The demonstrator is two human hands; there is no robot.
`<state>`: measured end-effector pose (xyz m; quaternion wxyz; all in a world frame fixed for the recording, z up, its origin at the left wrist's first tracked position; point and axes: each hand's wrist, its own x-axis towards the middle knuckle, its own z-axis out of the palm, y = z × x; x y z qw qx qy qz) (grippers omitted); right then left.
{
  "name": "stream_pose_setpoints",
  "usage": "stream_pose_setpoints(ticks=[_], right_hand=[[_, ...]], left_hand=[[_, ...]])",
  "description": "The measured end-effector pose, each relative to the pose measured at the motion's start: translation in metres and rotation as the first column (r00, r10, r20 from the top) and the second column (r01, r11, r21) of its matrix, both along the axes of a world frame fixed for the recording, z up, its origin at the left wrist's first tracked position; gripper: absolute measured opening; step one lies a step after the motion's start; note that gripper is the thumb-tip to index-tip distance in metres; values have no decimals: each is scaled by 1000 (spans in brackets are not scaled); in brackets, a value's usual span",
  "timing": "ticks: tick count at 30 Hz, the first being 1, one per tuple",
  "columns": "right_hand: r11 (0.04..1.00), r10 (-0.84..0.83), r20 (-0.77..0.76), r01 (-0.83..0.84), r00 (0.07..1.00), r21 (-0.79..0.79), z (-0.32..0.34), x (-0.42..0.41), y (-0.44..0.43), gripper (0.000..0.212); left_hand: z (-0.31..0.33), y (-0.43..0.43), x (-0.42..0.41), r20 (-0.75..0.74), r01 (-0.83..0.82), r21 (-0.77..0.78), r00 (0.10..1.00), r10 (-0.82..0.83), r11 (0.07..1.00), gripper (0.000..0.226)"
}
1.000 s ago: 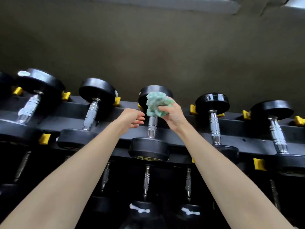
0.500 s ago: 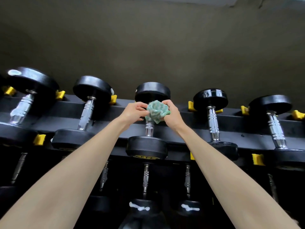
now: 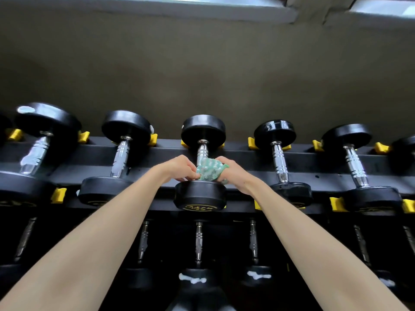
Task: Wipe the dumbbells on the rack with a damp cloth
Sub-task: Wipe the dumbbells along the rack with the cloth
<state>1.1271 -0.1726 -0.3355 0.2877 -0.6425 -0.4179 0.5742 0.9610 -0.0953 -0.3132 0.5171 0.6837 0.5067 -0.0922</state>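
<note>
Two grips meet at the centre dumbbell [image 3: 200,196], which lies on the top tier of the rack [image 3: 157,151]. I read the right grip [image 3: 233,173] as closed around the green cloth [image 3: 207,172], which is bunched against the lower end of the chrome handle [image 3: 202,151]. The left grip [image 3: 179,168] appears to pinch the cloth's left edge; its fingertips are partly hidden.

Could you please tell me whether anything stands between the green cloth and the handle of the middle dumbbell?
Nothing visible does. The green cloth lies against the lower part of the middle dumbbell's handle, just above its near head. The left hand pinches its left edge and the right hand grips its right side.
</note>
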Motion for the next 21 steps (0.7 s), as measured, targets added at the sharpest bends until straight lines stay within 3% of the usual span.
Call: stream_pose_setpoints(ticks=[3, 8, 11, 14, 17, 19, 21], right_hand=[[999, -3, -14, 2, 1000, -36, 9, 3, 0, 36], [995, -69, -173, 55, 982, -83, 26, 8, -2, 40], [996, -67, -350, 43, 934, -77, 38, 16, -11, 41], [961, -267, -445, 272, 855, -56, 39, 18, -24, 47], [751, -650, -343, 642, 678, -155, 15, 14, -28, 41], [621, -783, -151, 751, 603, -224, -1, 6, -34, 42], [553, -824, -23, 793, 566, -256, -13, -4, -44, 47]], left_hand=[[6, 0, -1, 36, 3, -64, 999, -1, 998, 16], [22, 2, -2, 106, 12, -136, 994, 2, 991, 15], [34, 5, -3, 164, 74, -209, 986, -39, 975, 26], [36, 3, -3, 254, -56, -209, 961, 109, 976, 25], [29, 2, -7, 181, -242, -117, 948, 260, 963, 18], [21, 0, -14, 17, -253, -100, 966, 256, 962, 16], [17, -4, -20, -85, -256, -151, 966, 246, 955, 13]])
